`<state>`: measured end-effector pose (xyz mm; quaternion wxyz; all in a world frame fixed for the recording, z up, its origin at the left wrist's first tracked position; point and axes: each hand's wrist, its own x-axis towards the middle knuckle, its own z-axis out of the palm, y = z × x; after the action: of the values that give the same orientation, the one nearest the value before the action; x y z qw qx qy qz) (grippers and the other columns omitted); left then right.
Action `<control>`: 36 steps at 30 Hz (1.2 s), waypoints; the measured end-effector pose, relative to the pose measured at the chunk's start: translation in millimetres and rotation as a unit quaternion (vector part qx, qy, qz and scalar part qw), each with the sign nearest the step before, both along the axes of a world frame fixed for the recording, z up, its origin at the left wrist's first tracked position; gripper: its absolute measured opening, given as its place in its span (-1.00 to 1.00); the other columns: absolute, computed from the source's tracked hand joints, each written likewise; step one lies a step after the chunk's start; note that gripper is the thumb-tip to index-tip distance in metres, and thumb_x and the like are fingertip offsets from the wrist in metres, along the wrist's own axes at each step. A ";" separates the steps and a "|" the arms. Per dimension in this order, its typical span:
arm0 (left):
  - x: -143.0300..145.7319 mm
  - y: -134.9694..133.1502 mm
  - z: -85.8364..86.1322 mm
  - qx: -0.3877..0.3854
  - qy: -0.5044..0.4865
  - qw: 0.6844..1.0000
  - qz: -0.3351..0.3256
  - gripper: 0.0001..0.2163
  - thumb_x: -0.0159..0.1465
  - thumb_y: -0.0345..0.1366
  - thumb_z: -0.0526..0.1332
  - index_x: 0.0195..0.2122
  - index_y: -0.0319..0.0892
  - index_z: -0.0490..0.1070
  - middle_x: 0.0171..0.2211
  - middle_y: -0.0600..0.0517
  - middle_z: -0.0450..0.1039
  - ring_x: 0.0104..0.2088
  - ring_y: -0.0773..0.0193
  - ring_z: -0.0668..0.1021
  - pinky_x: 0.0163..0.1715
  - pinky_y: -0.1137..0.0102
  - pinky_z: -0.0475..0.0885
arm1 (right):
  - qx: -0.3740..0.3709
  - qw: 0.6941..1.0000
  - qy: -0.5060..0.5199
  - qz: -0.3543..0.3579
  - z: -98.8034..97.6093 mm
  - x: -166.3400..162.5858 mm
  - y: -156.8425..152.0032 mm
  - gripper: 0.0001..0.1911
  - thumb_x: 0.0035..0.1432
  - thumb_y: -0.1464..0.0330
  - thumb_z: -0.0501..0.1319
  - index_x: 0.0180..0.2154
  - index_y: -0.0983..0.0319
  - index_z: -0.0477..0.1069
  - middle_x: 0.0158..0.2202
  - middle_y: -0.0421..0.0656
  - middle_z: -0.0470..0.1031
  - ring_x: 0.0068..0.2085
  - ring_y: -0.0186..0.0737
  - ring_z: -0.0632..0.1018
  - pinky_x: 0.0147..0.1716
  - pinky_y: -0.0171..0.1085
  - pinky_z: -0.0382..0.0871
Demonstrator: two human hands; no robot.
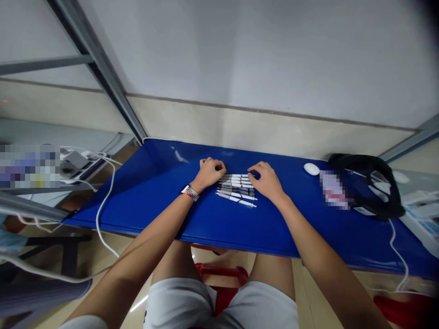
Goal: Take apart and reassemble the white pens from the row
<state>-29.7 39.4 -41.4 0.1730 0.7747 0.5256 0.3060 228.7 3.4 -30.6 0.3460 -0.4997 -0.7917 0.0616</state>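
Note:
Several white pens lie side by side in a row on the blue table. My left hand rests at the left ends of the pens, its fingers curled into a loose fist against them. My right hand lies over the right ends of the top pens, fingers bent down onto them. A striped band is on my left wrist. Whether either hand grips a pen is hidden by the fingers.
A white mouse and a black strap-like headset lie on the table's right part, beside a blurred card. White cables and a power strip are at the left. A red stool is under me.

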 end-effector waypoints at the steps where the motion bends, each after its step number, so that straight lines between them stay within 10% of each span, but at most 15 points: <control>1: -0.3 -0.1 0.7 -0.002 -0.003 1.000 0.002 -0.80 0.29 -0.30 0.20 -0.42 -0.08 0.59 -0.29 0.01 0.67 -0.06 -0.04 0.54 0.22 -0.05 0.15 | 0.007 1.000 -0.001 0.009 3.9 -3.7 -4.8 -0.87 0.30 0.37 0.27 -0.24 0.16 0.62 -0.22 -0.04 0.56 -0.11 0.01 0.58 -0.05 -0.06 0.46; 8: -3.5 0.8 6.5 -0.028 -0.072 0.997 0.007 -0.69 0.41 -0.27 0.08 -0.35 -0.10 0.60 -0.39 0.04 0.63 -0.23 0.10 0.63 0.04 0.17 0.36 | -0.020 0.970 -0.106 0.217 19.9 -34.0 -42.1 -0.81 0.36 0.23 0.31 -0.32 0.11 0.61 -0.33 -0.14 0.56 -0.30 -0.13 0.55 -0.30 -0.17 0.31; 22: -4.0 3.0 4.6 -0.028 -0.088 0.996 0.010 -0.67 0.45 -0.25 0.06 -0.34 -0.10 0.59 -0.40 0.05 0.62 -0.26 0.14 0.63 -0.06 0.23 0.39 | -0.095 0.956 -0.086 0.265 27.7 -41.1 -52.1 -0.90 0.19 0.43 0.33 -0.36 0.13 0.57 -0.37 -0.20 0.61 -0.33 -0.19 0.55 -0.26 -0.20 0.34; 31: 0.1 -6.7 13.6 -0.030 -0.207 0.976 -0.052 -0.47 0.54 0.02 0.00 -0.35 -0.14 0.65 -0.37 -0.03 0.64 -0.22 0.11 0.63 -0.05 0.23 0.47 | -0.100 0.978 0.104 0.149 19.2 -23.4 -24.2 -0.92 0.24 0.31 0.31 -0.30 0.13 0.59 -0.40 -0.21 0.51 -0.40 -0.24 0.46 -0.37 -0.26 0.33; 36: 6.4 -17.7 22.3 -0.007 -0.204 0.972 -0.114 -0.72 0.42 -0.05 0.29 -0.26 -0.09 0.70 -0.26 -0.02 0.69 -0.13 0.08 0.63 0.04 0.18 0.46 | -0.064 0.989 0.085 0.106 12.0 -13.5 -11.3 -0.88 0.29 0.28 0.29 -0.29 0.12 0.59 -0.41 -0.21 0.49 -0.40 -0.24 0.44 -0.35 -0.24 0.31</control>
<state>-23.3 21.6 -19.1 0.3161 0.7495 0.3892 0.4323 215.1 -7.8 -18.6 0.3711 -0.4269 -0.8023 0.1909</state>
